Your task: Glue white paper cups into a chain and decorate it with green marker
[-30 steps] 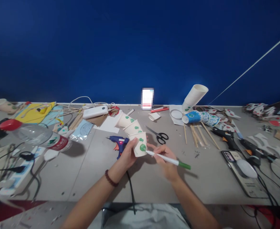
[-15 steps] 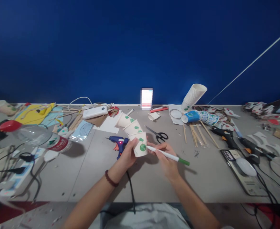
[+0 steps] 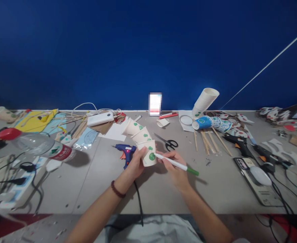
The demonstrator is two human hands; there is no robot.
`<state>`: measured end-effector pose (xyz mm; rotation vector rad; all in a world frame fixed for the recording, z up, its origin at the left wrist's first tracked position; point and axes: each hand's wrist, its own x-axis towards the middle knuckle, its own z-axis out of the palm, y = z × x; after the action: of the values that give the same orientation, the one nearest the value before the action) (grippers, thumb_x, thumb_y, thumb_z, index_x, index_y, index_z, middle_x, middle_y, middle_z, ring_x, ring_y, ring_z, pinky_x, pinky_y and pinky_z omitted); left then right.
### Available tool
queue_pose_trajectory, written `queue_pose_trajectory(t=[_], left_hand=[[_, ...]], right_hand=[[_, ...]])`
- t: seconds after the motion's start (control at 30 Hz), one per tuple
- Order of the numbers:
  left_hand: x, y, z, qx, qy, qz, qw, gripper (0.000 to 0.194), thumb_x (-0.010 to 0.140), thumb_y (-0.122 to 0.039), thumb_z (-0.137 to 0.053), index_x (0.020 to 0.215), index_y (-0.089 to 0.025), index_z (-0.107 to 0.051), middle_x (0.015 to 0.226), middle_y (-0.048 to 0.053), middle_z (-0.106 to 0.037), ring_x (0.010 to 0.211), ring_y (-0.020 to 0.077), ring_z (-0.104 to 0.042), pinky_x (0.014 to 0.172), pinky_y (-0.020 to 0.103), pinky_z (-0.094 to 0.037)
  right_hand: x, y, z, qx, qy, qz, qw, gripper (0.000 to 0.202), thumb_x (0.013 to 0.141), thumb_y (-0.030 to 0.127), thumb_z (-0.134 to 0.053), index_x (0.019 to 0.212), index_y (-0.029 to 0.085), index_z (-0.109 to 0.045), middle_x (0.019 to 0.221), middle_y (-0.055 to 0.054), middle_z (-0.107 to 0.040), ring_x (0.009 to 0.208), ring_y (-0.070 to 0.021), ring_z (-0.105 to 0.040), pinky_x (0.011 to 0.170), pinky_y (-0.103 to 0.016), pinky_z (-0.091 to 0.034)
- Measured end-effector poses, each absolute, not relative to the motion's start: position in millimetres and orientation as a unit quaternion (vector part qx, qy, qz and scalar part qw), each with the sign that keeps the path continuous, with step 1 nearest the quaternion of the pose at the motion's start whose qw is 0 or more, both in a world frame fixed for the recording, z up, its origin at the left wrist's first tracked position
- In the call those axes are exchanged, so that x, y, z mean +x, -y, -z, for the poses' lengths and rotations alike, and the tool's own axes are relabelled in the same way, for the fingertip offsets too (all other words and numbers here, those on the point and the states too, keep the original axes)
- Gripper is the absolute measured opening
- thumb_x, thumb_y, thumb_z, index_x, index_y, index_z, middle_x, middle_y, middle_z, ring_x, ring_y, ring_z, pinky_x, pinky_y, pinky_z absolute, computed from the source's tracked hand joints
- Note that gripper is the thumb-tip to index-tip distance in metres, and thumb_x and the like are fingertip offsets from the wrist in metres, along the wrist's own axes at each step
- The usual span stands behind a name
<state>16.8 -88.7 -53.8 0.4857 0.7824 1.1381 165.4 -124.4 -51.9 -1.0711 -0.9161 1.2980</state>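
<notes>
A curved chain of white paper cups (image 3: 143, 135) with green dots is held up over the table, its nearest cup gripped by my left hand (image 3: 136, 165). My right hand (image 3: 175, 169) pinches a white marker (image 3: 175, 162) with a green end. The marker's tip meets a large green dot on the nearest cup, at its right side. Behind my left hand lies a blue glue gun (image 3: 125, 153) with a lit red light. Black-handled scissors (image 3: 169, 143) rest beyond my right hand.
At left lie a plastic bottle (image 3: 42, 145) and a power strip (image 3: 24, 185). A stack of paper cups (image 3: 205, 101) leans at the back. Wooden sticks (image 3: 207, 143), black glue guns (image 3: 237, 143) and a phone (image 3: 258, 182) with a white mouse occupy the right side.
The marker's tip has shifted slightly left on the green dot, and its green end has swung a little left. My left hand and the cups have hardly moved.
</notes>
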Motion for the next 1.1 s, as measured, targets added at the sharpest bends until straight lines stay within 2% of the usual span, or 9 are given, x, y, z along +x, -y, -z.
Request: queue_pose_trajectory(t=[0.2, 0.6, 0.73, 0.93, 1.1], left_hand=[[16.7, 88.3, 53.3, 0.224, -0.36, -0.525, 0.738, 0.054, 0.064, -0.046, -0.08, 0.103, -0.011, -0.07, 0.095, 0.012, -0.074, 0.084, 0.0245, -0.068, 0.076, 0.034, -0.054], [16.1, 88.9, 54.9, 0.215, -0.349, -0.518, 0.75, 0.053, 0.065, -0.048, -0.08, 0.101, -0.01, -0.071, 0.096, 0.012, -0.074, 0.084, 0.0232, -0.068, 0.074, 0.032, -0.054], [15.5, 88.6, 54.2, 0.214, -0.346, -0.52, 0.751, 0.051, 0.067, -0.047, -0.079, 0.102, -0.01, -0.071, 0.098, 0.012, -0.074, 0.085, 0.0236, -0.068, 0.074, 0.032, -0.054], [15.1, 88.0, 53.1, 0.229, -0.346, -0.511, 0.753, 0.05, 0.067, -0.048, -0.078, 0.098, -0.01, -0.072, 0.089, 0.011, -0.074, 0.082, 0.0242, -0.069, 0.076, 0.034, -0.054], [16.0, 88.2, 54.2, 0.225, -0.343, -0.521, 0.748, 0.051, 0.066, -0.048, -0.078, 0.099, -0.01, -0.072, 0.094, 0.011, -0.074, 0.082, 0.0231, -0.069, 0.076, 0.034, -0.054]], right_hand=[[164.9, 125.0, 49.1, -0.456, 0.399, -0.545, 0.58, 0.022, 0.076, 0.04, -0.074, 0.076, 0.024, -0.06, 0.081, -0.004, -0.078, 0.101, -0.0276, -0.073, 0.086, -0.04, -0.059], [165.9, 124.0, 49.8, -0.453, 0.399, -0.542, 0.584, 0.017, 0.075, 0.035, -0.073, 0.074, 0.024, -0.059, 0.072, -0.002, -0.075, 0.101, -0.0276, -0.073, 0.086, -0.04, -0.058], [165.8, 123.6, 50.2, -0.444, 0.404, -0.546, 0.585, 0.016, 0.076, 0.033, -0.072, 0.073, 0.025, -0.058, 0.073, -0.001, -0.075, 0.098, -0.0262, -0.074, 0.088, -0.04, -0.057], [167.7, 123.7, 53.3, -0.426, 0.406, -0.558, 0.585, 0.017, 0.077, 0.033, -0.07, 0.075, 0.024, -0.056, 0.074, -0.002, -0.075, 0.101, -0.0274, -0.073, 0.089, -0.041, -0.056], [167.5, 123.8, 51.2, -0.416, 0.408, -0.561, 0.588, 0.015, 0.078, 0.03, -0.07, 0.074, 0.025, -0.057, 0.073, 0.0, -0.073, 0.101, -0.0267, -0.073, 0.088, -0.04, -0.057]])
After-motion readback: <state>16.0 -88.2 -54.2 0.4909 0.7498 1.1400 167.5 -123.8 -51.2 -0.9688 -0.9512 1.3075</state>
